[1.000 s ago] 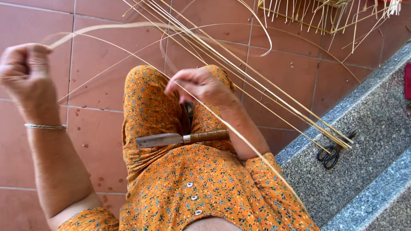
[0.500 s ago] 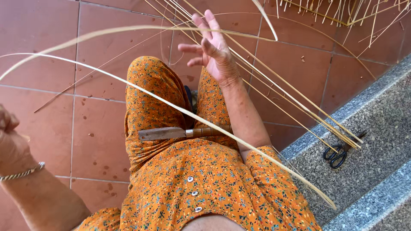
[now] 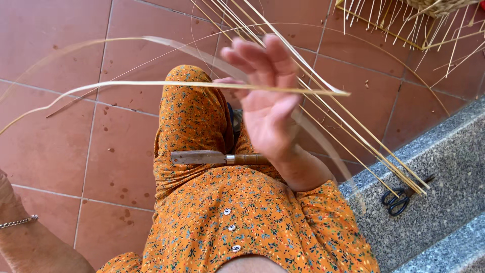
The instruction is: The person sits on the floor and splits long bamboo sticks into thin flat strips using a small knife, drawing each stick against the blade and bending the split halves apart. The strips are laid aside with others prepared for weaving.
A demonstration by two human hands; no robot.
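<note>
My right hand [image 3: 268, 108] is raised in front of me with its fingers spread. A long thin bamboo strip [image 3: 151, 84] runs level across its palm and ends just to its right. Thumb and fingers do not close around the strip. The strip curves away and down to the left edge of the view. Of my left arm, only the forearm with a thin metal bracelet [image 3: 20, 221] shows at the lower left; the hand itself is out of frame. A knife [image 3: 202, 157] with a wooden handle lies across my lap on the orange floral dress.
A bundle of long bamboo strips [image 3: 353, 136] slants from the top centre down to a grey stone step [image 3: 444, 167] on the right. Black scissors [image 3: 398, 199] lie on that step. A partly woven basket with loose stakes [image 3: 434, 10] sits at the top right. Red floor tiles [image 3: 60, 151] lie below.
My right hand has come closer and higher, and the strip now lies across its palm. My left hand has pulled down and left out of view, drawing the strip with it.
</note>
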